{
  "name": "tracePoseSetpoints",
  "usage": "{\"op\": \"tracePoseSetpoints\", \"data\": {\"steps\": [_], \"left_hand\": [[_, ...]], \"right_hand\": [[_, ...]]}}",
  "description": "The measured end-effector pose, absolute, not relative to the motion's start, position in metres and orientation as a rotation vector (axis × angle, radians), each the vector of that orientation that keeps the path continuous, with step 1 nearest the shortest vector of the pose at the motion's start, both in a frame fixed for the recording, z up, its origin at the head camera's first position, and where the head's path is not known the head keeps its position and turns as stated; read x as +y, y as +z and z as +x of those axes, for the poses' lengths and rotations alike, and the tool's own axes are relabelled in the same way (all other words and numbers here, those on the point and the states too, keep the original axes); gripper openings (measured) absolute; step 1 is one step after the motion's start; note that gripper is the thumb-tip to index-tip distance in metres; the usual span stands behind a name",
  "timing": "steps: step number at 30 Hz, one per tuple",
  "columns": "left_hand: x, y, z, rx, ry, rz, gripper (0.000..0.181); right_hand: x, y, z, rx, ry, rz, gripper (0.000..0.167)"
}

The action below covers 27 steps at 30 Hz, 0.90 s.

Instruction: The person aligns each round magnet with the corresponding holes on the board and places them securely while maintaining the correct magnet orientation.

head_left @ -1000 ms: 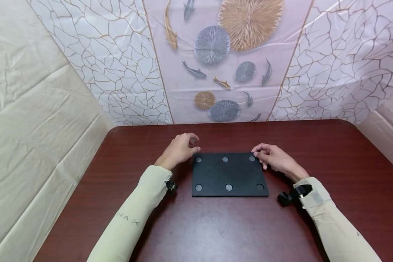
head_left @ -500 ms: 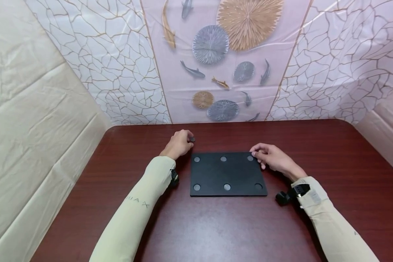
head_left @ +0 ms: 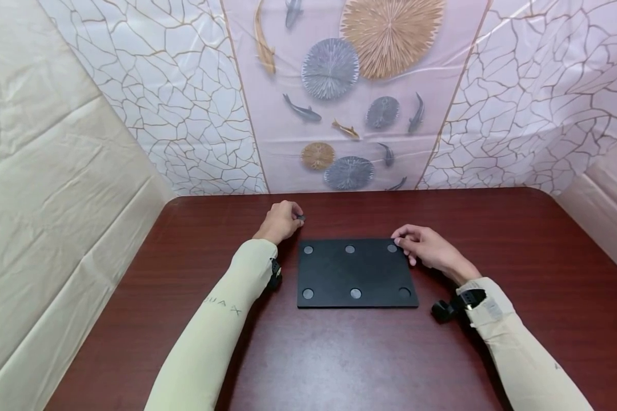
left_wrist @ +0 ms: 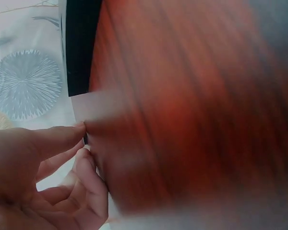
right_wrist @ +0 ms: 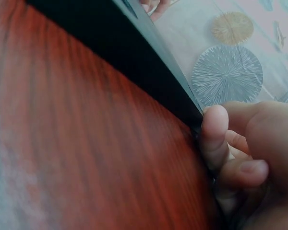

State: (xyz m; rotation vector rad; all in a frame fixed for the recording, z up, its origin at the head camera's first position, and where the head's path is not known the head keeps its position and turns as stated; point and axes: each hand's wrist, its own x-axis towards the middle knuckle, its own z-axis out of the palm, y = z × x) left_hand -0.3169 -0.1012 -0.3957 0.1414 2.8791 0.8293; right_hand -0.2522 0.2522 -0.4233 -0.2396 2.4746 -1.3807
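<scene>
A flat black board (head_left: 357,271) with several round spots along its long edges lies on the table. Most spots look pale grey, while the near right one (head_left: 404,293) is dark like the board. Beyond the board's far left corner, my left hand (head_left: 283,221) pinches a small dark disc (head_left: 300,217) between thumb and fingertips. Only a thin dark edge of the disc (left_wrist: 85,139) shows in the left wrist view. At the far right corner, my right hand (head_left: 429,249) holds the board with thumb and fingers; the right wrist view shows the thumb (right_wrist: 215,125) against that corner.
The dark red wooden table (head_left: 319,354) reaches back to a patterned wall covering (head_left: 355,97). Cream cloth (head_left: 46,171) hangs on the left side. Each wrist bears a strapped black camera, the right one (head_left: 444,311) near the board's right edge.
My left hand has moved slightly away from me, off the board's far left corner, carrying the disc. My right hand has stayed at its corner.
</scene>
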Motion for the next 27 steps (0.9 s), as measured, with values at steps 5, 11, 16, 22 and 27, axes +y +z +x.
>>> {"op": "tracePoseSetpoints", "data": {"steps": [5, 11, 16, 22, 27], "left_hand": [[-0.099, -0.403, -0.326, 2.868, 0.813, 0.120, 0.011], [-0.096, -0.394, -0.320, 2.911, 0.604, 0.198, 0.006], [-0.095, -0.394, -0.323, 2.917, 0.448, 0.322, 0.022], [-0.096, -0.398, -0.322, 2.945, 0.416, 0.319, 0.018], [-0.099, -0.397, -0.320, 2.954, 0.482, 0.293, 0.018]], "right_hand": [[0.254, -0.425, -0.251, 2.473, -1.395, -0.250, 0.027], [0.254, -0.427, -0.252, 2.473, -1.403, -0.246, 0.026], [0.253, -0.427, -0.252, 2.475, -1.409, -0.233, 0.026], [0.253, -0.428, -0.252, 2.459, -1.418, -0.234, 0.026], [0.253, -0.426, -0.252, 2.466, -1.422, -0.241, 0.025]]}}
